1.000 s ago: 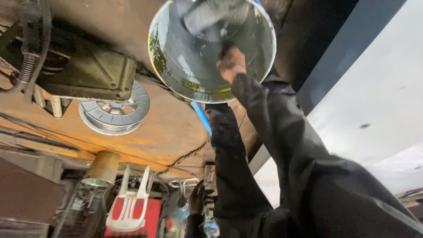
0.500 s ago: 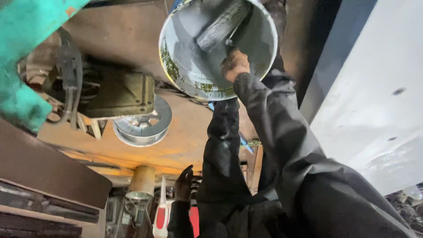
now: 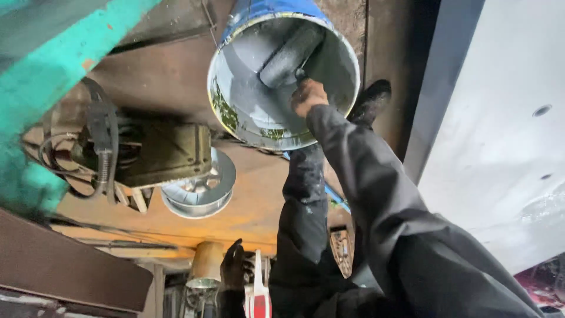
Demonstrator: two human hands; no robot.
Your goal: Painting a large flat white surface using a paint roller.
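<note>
Bucket (image 3: 235, 100), blue outside and grey-coated inside, sits ahead of me with my right hand (image 3: 307, 96) closed on the paint roller (image 3: 289, 54) inside it, while my left hand seems out of view.
</note>
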